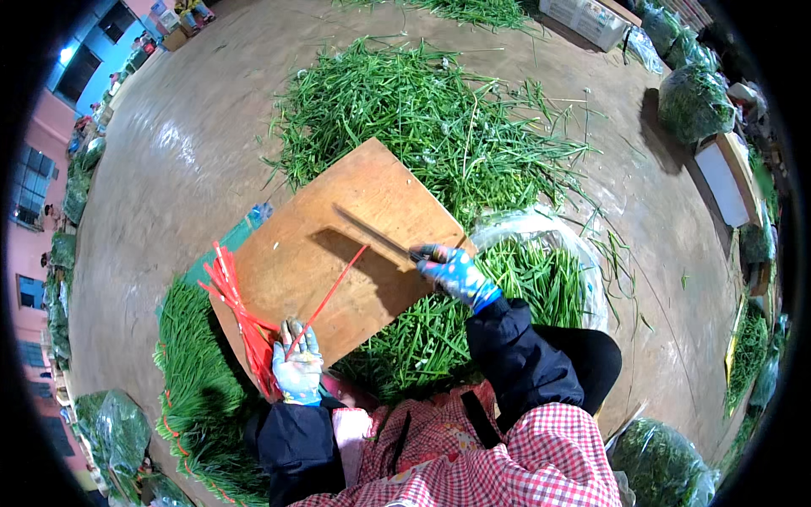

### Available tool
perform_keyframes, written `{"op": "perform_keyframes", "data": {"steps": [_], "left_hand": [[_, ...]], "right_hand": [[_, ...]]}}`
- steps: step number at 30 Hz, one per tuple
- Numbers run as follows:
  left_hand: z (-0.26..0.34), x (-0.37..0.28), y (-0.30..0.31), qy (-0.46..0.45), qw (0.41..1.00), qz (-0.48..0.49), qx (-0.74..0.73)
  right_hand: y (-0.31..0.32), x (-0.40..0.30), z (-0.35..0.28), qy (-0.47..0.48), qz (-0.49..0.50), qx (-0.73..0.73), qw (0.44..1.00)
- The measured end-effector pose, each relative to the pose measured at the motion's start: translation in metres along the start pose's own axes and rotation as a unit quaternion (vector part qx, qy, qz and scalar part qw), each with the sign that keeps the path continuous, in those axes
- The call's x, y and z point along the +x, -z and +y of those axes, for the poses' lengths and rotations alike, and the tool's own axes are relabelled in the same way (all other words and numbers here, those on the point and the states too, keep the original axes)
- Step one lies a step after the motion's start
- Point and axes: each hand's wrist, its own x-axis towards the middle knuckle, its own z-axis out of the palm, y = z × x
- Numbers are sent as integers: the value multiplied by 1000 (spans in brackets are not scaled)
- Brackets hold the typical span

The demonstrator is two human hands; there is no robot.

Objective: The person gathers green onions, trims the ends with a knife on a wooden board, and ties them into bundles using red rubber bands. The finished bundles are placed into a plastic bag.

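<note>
My gloved right hand (451, 269) grips the handle of a knife (374, 233), its dark blade pointing left over a wooden board (380, 184). My gloved left hand (299, 364) rests palm up at the board's near edge, with one red tie strip (336, 285) lying across the palm; whether the fingers grip it is unclear. Beside that hand, a bundle of red tie strips (244, 317) lies along the board's left side. Loose green leaf stalks (405, 342) are under and beside the board's near right edge.
Bunched greens with red ties (196, 374) stand at the left. A clear plastic bag of greens (548, 279) sits at the right, and a loose pile (405, 114) lies beyond the board. Farther right are a bagged bundle (694, 104) and a white box (725, 180).
</note>
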Motion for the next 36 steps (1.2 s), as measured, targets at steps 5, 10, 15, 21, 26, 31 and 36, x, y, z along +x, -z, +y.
{"op": "perform_keyframes", "data": {"steps": [5,10,15,21,26,31,36], "left_hand": [[-17,14,-19,6,999,-26,-31],[-35,52,-36,37,982,-182,33],[-48,93,-62,-52,986,-125,101],[-110,101,-119,-129,943,2,307],[-72,120,-50,-157,804,-13,573],[-66,122,-31,-92,642,4,761],[-63,129,-56,68,852,39,518]], "right_hand": [[-34,12,-16,199,139,-466,851],[-32,74,-6,191,84,-558,803],[-20,92,-26,340,-23,-568,749],[-44,89,-44,263,-150,-97,948],[-48,90,-33,403,75,-131,903],[4,42,-15,390,47,-233,889],[97,-40,38,263,211,-227,914]]}}
